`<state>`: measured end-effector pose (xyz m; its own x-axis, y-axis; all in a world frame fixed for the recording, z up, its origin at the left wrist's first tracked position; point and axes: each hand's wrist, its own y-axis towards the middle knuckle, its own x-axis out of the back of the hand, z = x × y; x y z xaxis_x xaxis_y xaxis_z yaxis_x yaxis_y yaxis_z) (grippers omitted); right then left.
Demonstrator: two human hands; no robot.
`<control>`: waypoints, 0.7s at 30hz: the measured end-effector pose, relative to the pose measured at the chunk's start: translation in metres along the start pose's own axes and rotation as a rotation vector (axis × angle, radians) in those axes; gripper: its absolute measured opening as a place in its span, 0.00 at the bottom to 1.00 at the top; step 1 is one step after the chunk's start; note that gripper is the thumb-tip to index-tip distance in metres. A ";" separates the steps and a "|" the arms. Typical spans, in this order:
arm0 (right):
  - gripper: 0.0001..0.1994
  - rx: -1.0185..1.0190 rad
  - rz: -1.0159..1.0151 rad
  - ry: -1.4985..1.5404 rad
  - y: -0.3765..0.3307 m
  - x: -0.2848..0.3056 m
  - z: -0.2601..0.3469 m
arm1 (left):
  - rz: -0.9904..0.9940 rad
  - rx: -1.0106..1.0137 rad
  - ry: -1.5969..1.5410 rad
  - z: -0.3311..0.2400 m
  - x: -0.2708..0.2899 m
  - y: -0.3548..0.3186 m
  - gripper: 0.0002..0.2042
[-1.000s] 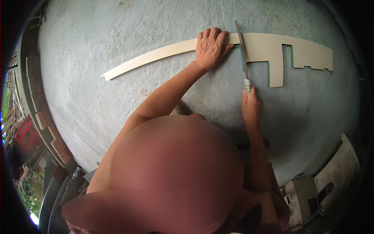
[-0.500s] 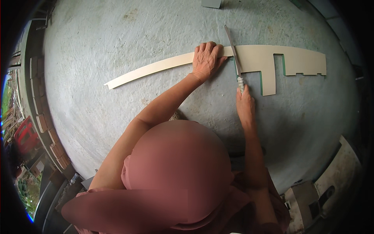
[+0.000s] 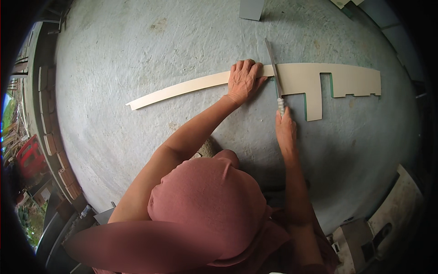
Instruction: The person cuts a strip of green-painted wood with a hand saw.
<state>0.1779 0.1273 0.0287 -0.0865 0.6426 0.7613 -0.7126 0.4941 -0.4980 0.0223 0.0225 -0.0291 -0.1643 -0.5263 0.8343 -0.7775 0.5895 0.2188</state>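
Observation:
A cream panel [image 3: 299,78] with green cut edges and square notches lies on the floor ahead of me. Its long, slightly curved narrow strip runs off to the left. My left hand [image 3: 245,82] grips this strip close to the wide part, fingers over the far edge and thumb along the near side. In my right hand [image 3: 286,130] is the pale wrapped handle of a handsaw [image 3: 276,78]. The saw's thin blade points away from me and crosses the panel where strip and wide part meet, just right of my left hand. How deep the blade sits cannot be made out.
Underneath is a rough grey concrete floor [image 3: 109,59]. A grey block-like piece [image 3: 251,10] stands at the far edge. Stained cut panels [image 3: 394,205] lie at the lower right. Along the left run stacked bricks [image 3: 51,144], with a red plastic chair [image 3: 29,157] beyond.
The view has shifted, so the panel, saw and both hands appear slightly lower. Relative to each other they have hardly moved, and both hands keep their hold.

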 end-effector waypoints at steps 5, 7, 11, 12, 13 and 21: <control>0.15 -0.083 -0.042 0.010 -0.034 -0.008 -0.011 | 0.002 0.012 -0.007 0.004 0.004 0.000 0.19; 0.15 -0.045 -0.032 0.014 -0.014 0.001 -0.003 | -0.014 -0.008 -0.022 -0.001 0.002 0.001 0.19; 0.16 -0.017 0.017 -0.029 0.006 0.002 0.004 | -0.024 -0.004 -0.002 0.001 -0.001 0.000 0.18; 0.16 -0.018 0.017 -0.036 -0.001 0.001 0.002 | 0.001 0.008 -0.009 0.000 -0.001 0.000 0.18; 0.15 -0.037 0.000 -0.003 -0.016 -0.001 -0.002 | 0.027 0.025 -0.008 0.001 0.000 -0.002 0.18; 0.16 -0.016 0.027 -0.015 0.002 0.007 0.006 | -0.006 0.000 0.007 0.001 -0.002 -0.001 0.18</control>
<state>0.1719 0.1293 0.0352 -0.1163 0.6469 0.7537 -0.6990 0.4858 -0.5248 0.0228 0.0226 -0.0315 -0.1549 -0.5253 0.8367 -0.7785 0.5864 0.2240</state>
